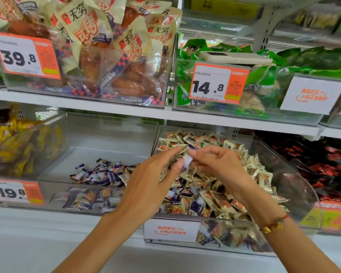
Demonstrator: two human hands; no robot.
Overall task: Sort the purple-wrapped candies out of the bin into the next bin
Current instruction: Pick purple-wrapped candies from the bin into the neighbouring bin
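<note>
Price tags read 39.8 and 14.8 on the upper shelf, 19.8 on the left bin below; the chicken packs say 无穷. Your hands meet over the candy bin. Your right hand pinches a purple-wrapped candy with curled fingers. Your left hand reaches toward it, fingers extended, tips at the wrapper. Left of your fingers, sorted purple candies lie in the left bin.

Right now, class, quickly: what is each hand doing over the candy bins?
Left hand: fingers extended, tips touching a purple-wrapped candy.
Right hand: fingers curled, pinching that same candy above the mixed bin.
</note>
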